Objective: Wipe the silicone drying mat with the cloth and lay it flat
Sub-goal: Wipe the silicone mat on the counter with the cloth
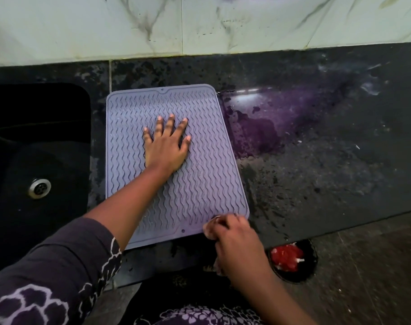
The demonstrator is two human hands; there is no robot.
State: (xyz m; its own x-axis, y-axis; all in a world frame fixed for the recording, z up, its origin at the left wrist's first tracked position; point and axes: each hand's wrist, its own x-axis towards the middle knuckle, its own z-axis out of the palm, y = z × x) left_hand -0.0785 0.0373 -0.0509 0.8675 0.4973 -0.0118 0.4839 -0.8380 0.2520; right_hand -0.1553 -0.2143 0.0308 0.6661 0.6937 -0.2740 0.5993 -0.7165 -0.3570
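Observation:
A lilac silicone drying mat [199,179] with wavy ridges lies flat on the dark stone counter, just right of the sink. My left hand [167,144] presses palm-down on the mat's middle, fingers spread. My right hand [235,238] sits at the mat's near right corner, closed around a small pale cloth [210,231]. Only a bit of cloth shows past the fingers.
A black sink [35,148] with a metal drain [39,187] lies to the left. The wet counter [317,148] stretches right of the mat, with a marble-tiled wall [199,24] behind. Below the counter edge, a dark bin [291,261] holds red waste.

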